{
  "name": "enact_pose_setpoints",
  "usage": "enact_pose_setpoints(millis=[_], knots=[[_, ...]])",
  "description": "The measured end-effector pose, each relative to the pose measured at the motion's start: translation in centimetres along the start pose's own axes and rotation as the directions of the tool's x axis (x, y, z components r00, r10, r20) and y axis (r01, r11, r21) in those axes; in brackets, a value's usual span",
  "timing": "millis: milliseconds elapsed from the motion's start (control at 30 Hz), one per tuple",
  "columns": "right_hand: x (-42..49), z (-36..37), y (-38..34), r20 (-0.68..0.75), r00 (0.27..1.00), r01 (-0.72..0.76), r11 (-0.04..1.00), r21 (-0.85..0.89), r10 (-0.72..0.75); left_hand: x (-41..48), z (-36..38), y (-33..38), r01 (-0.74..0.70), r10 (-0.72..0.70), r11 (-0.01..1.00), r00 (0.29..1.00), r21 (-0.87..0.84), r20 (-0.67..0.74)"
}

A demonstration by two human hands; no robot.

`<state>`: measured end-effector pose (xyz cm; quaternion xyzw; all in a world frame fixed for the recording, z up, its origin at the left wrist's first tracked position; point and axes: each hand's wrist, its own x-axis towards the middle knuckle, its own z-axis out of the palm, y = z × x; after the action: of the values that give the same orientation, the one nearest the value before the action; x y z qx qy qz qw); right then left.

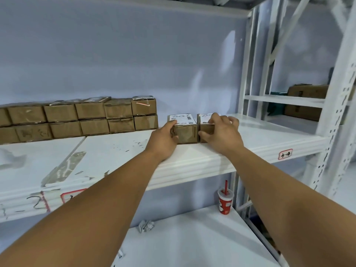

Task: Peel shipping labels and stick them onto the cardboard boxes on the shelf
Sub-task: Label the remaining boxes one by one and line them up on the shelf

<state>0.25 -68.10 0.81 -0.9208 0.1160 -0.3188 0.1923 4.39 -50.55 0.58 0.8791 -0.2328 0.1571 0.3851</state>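
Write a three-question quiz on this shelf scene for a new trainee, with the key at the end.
1. True or false: the left hand holds the left labelled box while the right hand holds the right labelled box.
2. Where does the red cup stand? A: on the lower shelf; B: on top of a box; C: between the hands.
3. Fill in: the stacked boxes at the left form ___ layers.
Key: 1 true; 2 A; 3 two.
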Motion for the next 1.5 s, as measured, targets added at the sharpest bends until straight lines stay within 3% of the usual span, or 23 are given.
enact_pose_setpoints(millis=[233, 500, 733, 1000, 1167, 1300, 1500], knots=[[-0.6, -0.2, -0.1, -0.034, 0.994, -0.102, 0.991, 0.086, 0.105, -0.7, 0.0, 0.3, -0.094, 0.088, 0.995, 0.989, 0.038, 0.122], [-0.7, -0.4, 0.4, -0.069, 0.986, -0.130, 0.963, 0.237, 0.150, -0.8, -0.1, 0.2, -0.068, 0.078, 0.995, 0.986, -0.075, 0.144], [-0.2, -0.2, 0.7, -0.083, 0.975, -0.190, 0.968, 0.166, 0.206, -1.0, -0.2, 0.3, -0.071, 0.093, 0.993, 0.959, -0.092, 0.267], [-0.3, -0.3, 0.7, -0.035, 0.997, -0.064, 0.994, 0.087, 0.067, -1.1, -0.4, 0.5, -0.089, 0.109, 0.993, 0.946, -0.078, 0.304], [-0.6, -0.4, 0.4, -0.023, 0.986, -0.163, 0.977, 0.140, 0.168, -1.0, -0.5, 0.5, -0.110, 0.128, 0.991, 0.935, -0.071, 0.330], [-0.6, 0.2, 0.4, -0.106, 0.984, -0.140, 0.989, 0.041, 0.144, -1.0, -0.3, 0.6, -0.153, 0.146, 0.988, 0.955, 0.005, 0.257], [-1.4, 0.0, 0.1, -0.320, 0.943, -0.064, 0.994, 0.091, 0.090, -1.5, -0.5, 0.9, -0.146, 0.133, 0.981, 0.986, 0.131, 0.105]])
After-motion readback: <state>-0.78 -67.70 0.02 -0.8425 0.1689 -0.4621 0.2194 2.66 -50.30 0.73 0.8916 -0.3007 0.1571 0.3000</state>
